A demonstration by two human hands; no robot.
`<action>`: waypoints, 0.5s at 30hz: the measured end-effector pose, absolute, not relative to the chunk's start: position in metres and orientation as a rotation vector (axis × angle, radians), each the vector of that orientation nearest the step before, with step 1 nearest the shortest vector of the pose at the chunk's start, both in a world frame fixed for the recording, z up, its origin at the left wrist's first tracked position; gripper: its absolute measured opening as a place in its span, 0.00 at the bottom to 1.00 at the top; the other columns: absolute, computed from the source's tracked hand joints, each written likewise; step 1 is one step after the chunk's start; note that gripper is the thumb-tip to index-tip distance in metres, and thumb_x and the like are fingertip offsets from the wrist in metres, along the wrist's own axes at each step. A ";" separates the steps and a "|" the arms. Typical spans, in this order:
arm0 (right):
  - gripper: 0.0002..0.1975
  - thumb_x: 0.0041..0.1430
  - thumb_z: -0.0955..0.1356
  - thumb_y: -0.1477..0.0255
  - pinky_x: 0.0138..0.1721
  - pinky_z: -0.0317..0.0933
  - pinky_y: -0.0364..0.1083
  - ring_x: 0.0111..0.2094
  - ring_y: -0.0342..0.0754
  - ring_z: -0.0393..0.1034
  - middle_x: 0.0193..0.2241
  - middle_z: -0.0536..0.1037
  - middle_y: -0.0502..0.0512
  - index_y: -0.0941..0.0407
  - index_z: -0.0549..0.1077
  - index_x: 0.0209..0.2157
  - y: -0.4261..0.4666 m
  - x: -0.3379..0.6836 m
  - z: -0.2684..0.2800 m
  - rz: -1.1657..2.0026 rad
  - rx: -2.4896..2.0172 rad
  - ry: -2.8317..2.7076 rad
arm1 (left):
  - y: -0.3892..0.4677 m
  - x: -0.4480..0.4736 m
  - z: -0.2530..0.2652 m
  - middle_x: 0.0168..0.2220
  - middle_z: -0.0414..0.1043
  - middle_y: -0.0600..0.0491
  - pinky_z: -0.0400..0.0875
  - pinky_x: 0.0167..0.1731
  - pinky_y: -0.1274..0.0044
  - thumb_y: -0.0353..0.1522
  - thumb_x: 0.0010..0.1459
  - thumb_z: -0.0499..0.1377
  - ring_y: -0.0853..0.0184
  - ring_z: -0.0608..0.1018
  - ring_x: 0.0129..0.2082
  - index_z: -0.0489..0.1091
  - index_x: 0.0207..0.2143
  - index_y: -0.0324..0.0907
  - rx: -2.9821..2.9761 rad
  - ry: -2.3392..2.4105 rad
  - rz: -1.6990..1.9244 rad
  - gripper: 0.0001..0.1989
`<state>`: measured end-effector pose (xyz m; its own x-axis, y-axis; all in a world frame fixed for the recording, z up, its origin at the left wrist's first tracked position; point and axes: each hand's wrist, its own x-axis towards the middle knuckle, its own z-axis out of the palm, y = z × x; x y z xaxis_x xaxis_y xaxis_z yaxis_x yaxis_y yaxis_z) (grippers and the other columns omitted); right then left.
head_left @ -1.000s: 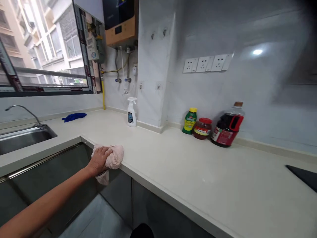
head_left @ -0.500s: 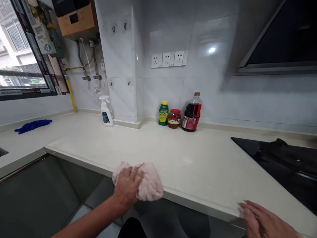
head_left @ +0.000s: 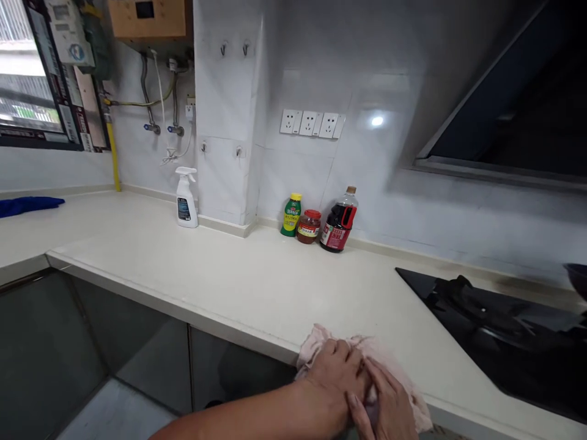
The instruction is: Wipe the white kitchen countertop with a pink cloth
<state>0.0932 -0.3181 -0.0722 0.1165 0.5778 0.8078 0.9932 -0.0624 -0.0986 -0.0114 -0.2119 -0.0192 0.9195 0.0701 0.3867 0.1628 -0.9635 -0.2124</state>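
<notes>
A pale pink cloth [head_left: 398, 370] lies bunched on the front edge of the cream countertop [head_left: 275, 287], with part of it over the edge. My left hand [head_left: 337, 373] presses down on it from above, fingers curled into the fabric. Right beside it, touching it, my right hand [head_left: 389, 403] is at the cloth too, with thumb and fingers bent round a fold. Part of the cloth is hidden beneath both hands.
Against the wall stand a green bottle [head_left: 291, 215], a red-lidded jar [head_left: 309, 227] and a dark sauce bottle [head_left: 338, 223]. A white spray bottle [head_left: 186, 198] is further left, near a blue cloth [head_left: 30, 205]. The black gas hob [head_left: 495, 330] lies to the right.
My left hand has slid the cloth rightward along the counter's front edge. My right hand, apart from it before, has come to the cloth. The view has turned right.
</notes>
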 end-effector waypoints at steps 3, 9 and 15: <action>0.34 0.66 0.64 0.54 0.42 0.70 0.58 0.53 0.63 0.69 0.55 0.71 0.64 0.50 0.52 0.68 -0.315 0.105 -0.079 -0.872 -1.801 -1.676 | -0.186 -0.070 0.000 0.61 0.66 0.45 0.66 0.51 0.64 0.45 0.55 0.66 0.54 0.70 0.55 0.62 0.62 0.43 -3.053 -0.021 -0.664 0.36; 0.31 0.59 0.68 0.54 0.44 0.64 0.67 0.55 0.75 0.63 0.56 0.69 0.71 0.52 0.64 0.60 -0.271 0.054 -0.062 -0.980 -1.881 -1.800 | -0.096 -0.160 0.027 0.52 0.76 0.48 0.68 0.52 0.69 0.39 0.63 0.60 0.60 0.77 0.51 0.70 0.55 0.45 -3.193 -0.799 -1.074 0.19; 0.19 0.62 0.68 0.70 0.48 0.65 0.60 0.51 0.65 0.67 0.54 0.72 0.63 0.52 0.67 0.55 -0.201 -0.014 -0.026 -0.759 -1.637 -2.168 | -0.060 -0.198 0.030 0.49 0.77 0.48 0.69 0.52 0.66 0.41 0.60 0.59 0.58 0.77 0.51 0.74 0.49 0.45 -3.053 -1.067 -1.211 0.17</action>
<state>-0.0145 -0.2008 -0.0265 -0.2924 0.7844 0.5471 0.9543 0.2026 0.2195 -0.1979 -0.0600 0.0302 0.5738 0.6405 0.5104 0.4257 -0.7656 0.4823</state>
